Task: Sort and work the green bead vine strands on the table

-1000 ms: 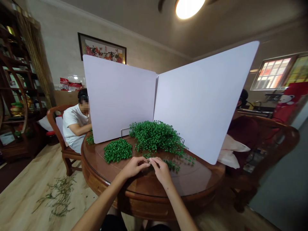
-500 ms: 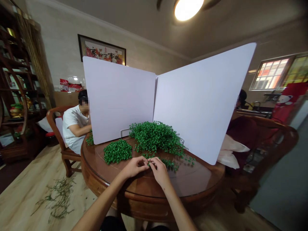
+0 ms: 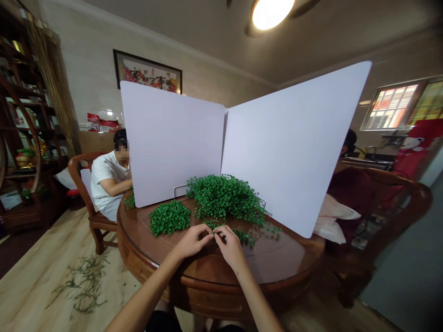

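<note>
My left hand and my right hand meet above the front of the round wooden table. Thumbs and forefingers are pinched together at a small green sprig, mostly hidden by the fingertips. Just beyond them rises a large heap of small round green pieces on thin stems. A smaller, tighter pile of green pieces lies to the left of my hands. Some loose green sprigs are beside my right hand.
Two white panels stand in a V behind the heap, with a wire stand at the base. A person in a white shirt sits at the left. Bare stems litter the floor. A wooden chair stands at the right.
My fingertips have shifted slightly and stay close together at the same spot. The heap and the pile look the same. The view has moved a little.
</note>
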`<state>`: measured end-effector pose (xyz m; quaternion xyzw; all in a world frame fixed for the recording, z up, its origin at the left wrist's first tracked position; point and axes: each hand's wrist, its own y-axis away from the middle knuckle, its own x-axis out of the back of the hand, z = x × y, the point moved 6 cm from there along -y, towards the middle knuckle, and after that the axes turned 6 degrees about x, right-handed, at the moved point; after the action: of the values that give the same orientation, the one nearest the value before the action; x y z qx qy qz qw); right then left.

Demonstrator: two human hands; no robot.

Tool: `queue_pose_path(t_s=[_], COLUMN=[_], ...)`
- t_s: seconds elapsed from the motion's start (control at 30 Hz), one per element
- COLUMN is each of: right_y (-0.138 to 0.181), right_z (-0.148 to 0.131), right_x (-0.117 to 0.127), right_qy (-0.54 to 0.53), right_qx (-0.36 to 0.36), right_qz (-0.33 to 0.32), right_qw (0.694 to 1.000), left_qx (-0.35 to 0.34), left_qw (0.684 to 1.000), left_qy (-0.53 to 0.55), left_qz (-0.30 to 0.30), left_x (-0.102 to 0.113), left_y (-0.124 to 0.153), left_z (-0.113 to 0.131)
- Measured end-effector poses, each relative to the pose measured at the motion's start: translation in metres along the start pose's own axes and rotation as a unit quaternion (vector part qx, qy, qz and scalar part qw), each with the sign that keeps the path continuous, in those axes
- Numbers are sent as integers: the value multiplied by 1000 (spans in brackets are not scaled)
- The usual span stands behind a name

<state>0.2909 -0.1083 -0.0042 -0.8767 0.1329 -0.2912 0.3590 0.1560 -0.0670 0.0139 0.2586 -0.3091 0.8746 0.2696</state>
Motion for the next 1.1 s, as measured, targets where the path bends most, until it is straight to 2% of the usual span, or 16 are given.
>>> queue_pose_path(t_s=[0.3, 0.5, 0.67, 0.8, 0.83, 0.87, 0.97, 1.1], right_y=[1, 2, 2, -1, -1, -2, -2, 0], right_z=[1, -5, -12, -3, 0, 3, 8, 7], right_x=[-1, 1, 4, 13, 14, 15, 15, 21], right_qy=[-1, 41, 111, 107, 87, 62, -2, -56], right_qx=[-8, 1, 3, -38, -49, -57, -67, -89], right_qz=[-8, -9, 13, 63, 73, 76, 77, 111], right_qw=[1000, 999, 994, 992, 992, 994, 995, 988], left_qx=[17, 24, -9, -32, -29, -22, 8, 24], left_qw=[997, 991, 989, 987, 988, 991, 996, 989], left_qy=[70, 128, 150, 131, 123, 114, 79, -33], left_qz=[18, -8, -1, -83, -84, -66, 38, 143], left_x=[3, 1, 5, -7, -8, -7, 2, 15], left_y=[0, 0, 0, 3, 3, 2, -1, 0], left_z=[-7, -7, 2, 12, 12, 10, -1, -10])
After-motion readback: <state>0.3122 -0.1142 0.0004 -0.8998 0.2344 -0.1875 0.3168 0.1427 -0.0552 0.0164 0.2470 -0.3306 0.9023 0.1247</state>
